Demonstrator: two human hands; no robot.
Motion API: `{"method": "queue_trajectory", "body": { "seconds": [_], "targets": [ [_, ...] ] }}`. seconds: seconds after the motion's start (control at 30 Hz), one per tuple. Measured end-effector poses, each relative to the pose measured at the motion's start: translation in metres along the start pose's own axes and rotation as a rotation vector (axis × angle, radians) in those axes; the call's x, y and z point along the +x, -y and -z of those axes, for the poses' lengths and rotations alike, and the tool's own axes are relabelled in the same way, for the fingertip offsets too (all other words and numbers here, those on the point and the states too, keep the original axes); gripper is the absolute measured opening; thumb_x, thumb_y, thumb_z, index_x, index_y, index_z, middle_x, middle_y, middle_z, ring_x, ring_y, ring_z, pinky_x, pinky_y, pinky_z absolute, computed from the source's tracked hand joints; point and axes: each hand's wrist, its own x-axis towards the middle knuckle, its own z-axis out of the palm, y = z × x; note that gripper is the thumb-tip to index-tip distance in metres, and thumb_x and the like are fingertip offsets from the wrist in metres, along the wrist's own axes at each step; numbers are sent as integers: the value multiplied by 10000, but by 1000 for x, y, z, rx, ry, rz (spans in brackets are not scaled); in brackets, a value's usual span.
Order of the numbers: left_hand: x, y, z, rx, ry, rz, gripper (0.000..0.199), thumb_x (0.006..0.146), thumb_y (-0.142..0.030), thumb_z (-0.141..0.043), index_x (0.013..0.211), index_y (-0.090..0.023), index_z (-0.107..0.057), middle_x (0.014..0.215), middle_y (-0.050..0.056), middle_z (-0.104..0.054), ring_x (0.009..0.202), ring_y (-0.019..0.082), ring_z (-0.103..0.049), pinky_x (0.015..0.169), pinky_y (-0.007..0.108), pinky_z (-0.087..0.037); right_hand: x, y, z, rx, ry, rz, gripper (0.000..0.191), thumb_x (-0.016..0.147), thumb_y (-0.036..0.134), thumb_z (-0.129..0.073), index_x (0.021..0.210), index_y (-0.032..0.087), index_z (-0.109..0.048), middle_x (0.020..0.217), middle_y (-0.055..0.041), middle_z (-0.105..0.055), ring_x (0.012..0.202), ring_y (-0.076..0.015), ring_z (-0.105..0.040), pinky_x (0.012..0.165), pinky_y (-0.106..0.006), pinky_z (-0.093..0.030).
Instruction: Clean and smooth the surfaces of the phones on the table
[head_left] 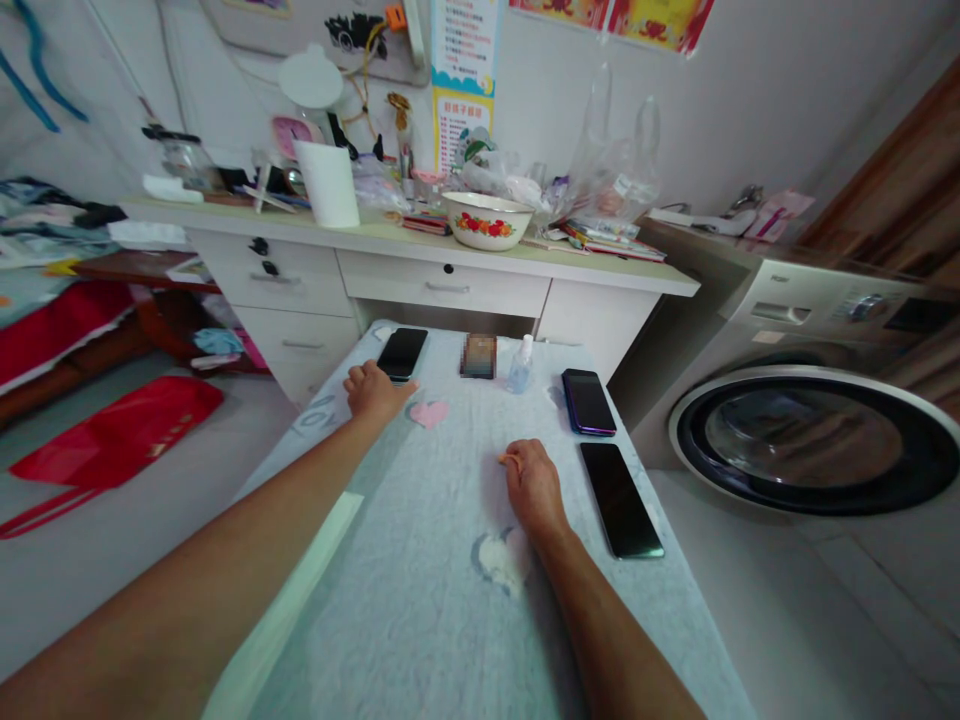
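On the cloth-covered table (420, 600), my left hand (375, 392) touches the near end of a black phone (403, 352) at the far left, its fingers apart. My right hand (534, 485) rests near the middle, fingers curled round a small orange thing (510, 459), mostly hidden. To the right of that hand lie a long dark phone (621, 500) and, beyond it, a second one with a purple edge (589, 402). A clear spray bottle (520, 366) stands upright at the far side, beside a small brown, partly pixelated item (478, 356).
Behind the table is a white desk (442, 285) holding a flowered bowl (489, 220), a white cylinder (328, 184) and plastic bags. A washing machine (810, 380) stands at right. A red bag (120, 428) lies on the floor at left.
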Motion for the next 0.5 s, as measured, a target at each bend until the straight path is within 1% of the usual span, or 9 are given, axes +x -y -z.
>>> {"method": "queue_trajectory", "body": {
  "seconds": [0.1,0.17,0.3,0.5],
  "targets": [
    [9,-3,-8,19,-19,56,906,637,-602,-681,1260,-6,-404,1305,284,-427,1226,409,-395,985,462,-391,0,-2,-2,18,-8,7,160,866,135,-449,868,170,-605,866,-56,-584,821,-178,-551,777,-272,-405],
    [14,-3,-13,20,-23,106,930,620,-616,-685,1268,-11,-404,1312,281,-426,1225,407,-398,972,467,-412,0,-4,-3,18,-12,12,155,866,140,-453,867,172,-604,861,-52,-581,815,-178,-551,771,-274,-406],
    [18,-4,-18,3,-44,190,900,607,-615,-692,1268,-67,-425,1334,249,-425,1239,394,-403,955,479,-442,-1,-6,-6,2,-23,27,150,864,140,-458,856,183,-601,847,-45,-580,795,-177,-551,750,-277,-408],
    [17,-8,-17,-15,-72,193,842,596,-582,-697,1239,-93,-457,1322,234,-443,1247,393,-403,966,497,-442,0,-8,-7,-9,-23,34,157,863,134,-457,855,189,-604,855,-48,-589,808,-182,-558,766,-286,-411]
  ]
}}
